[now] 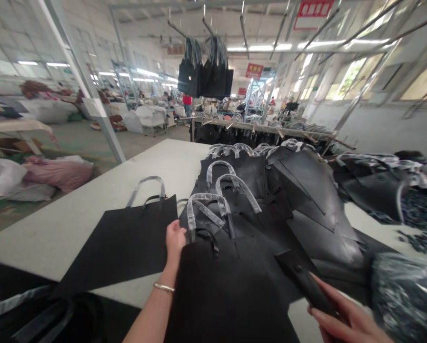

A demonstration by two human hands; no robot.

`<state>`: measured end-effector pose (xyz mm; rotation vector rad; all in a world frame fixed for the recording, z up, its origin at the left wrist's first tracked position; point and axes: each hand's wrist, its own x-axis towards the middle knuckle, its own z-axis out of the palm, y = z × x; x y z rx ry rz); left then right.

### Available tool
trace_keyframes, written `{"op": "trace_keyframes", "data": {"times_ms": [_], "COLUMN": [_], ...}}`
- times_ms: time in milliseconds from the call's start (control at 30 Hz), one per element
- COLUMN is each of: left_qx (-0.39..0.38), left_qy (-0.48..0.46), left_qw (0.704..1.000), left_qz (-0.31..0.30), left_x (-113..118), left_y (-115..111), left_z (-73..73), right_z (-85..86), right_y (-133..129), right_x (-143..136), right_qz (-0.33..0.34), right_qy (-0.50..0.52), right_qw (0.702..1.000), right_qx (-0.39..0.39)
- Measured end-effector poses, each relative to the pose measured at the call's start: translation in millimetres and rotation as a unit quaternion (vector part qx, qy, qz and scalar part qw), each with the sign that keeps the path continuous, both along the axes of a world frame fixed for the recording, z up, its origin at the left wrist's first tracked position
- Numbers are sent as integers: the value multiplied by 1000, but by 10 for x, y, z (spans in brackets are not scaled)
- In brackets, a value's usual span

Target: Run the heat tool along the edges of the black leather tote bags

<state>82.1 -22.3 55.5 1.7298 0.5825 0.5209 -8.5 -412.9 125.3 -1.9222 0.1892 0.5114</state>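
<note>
A black tote bag (227, 290) with plastic-wrapped handles lies in front of me. My left hand (175, 238), a bracelet on its wrist, is closed at this bag's upper left corner. What lies between its fingertips is partly hidden. My right hand (345, 312) grips a flat black leather piece (301, 274) with a small round snap-like spot on it, held over the bag's right side. Left of my left hand, another black tote bag (127, 243) lies flat, one wrapped handle standing up.
Behind the front bag, a pile of black bags (306, 181) spreads over the white table (134, 171). Clear plastic (406, 290) lies at the right edge. Finished bags (204, 71) hang from an overhead rack. A metal post (92, 95) stands beyond the table's left side.
</note>
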Motion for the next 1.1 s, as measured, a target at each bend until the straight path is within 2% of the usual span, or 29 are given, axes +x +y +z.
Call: {"op": "trace_keyframes", "data": {"times_ms": [33,67,133,167,233,300,433,533,700,800,867,967,1033,1100], "left_qx": [30,76,210,279,369,400,381,359,322,316,320,331,339,337], "left_qy": [-13,-26,-31,-16,42,88,101,94,82,78,73,63,61,64], "left_qw": [999,997,970,939,877,848,848,857,878,878,876,878,885,898], "left_qz": [18,2,-121,-199,-306,-338,-354,-356,-344,-350,-352,-340,-313,-274], "left_x": [-49,-116,-279,-360,-487,-547,-532,-504,-490,-476,-473,-491,-513,-522], "left_y": [19,9,-96,-179,-363,-506,-569,-529,-524,-529,-529,-539,-547,-542], "left_z": [61,118,189,193,129,-7,-266,-336,-350,-365,-375,-365,-332,-287], "right_z": [13,12,-28,-62,-133,-187,-211,-197,-205,-235,-255,-246,-201,-136], "right_y": [140,268,475,551,651,706,818,913,828,787,844,947,943,871], "right_x": [54,105,195,235,303,362,491,584,581,552,565,616,629,600], "right_qz": [23,46,95,117,150,159,144,141,149,139,135,122,115,122], "right_qy": [18,30,49,62,95,124,155,135,152,173,138,25,-27,-34], "right_qw": [1000,998,993,990,982,977,971,974,972,970,977,990,992,992], "right_qx": [8,17,44,54,65,71,112,117,98,99,93,60,42,28]}}
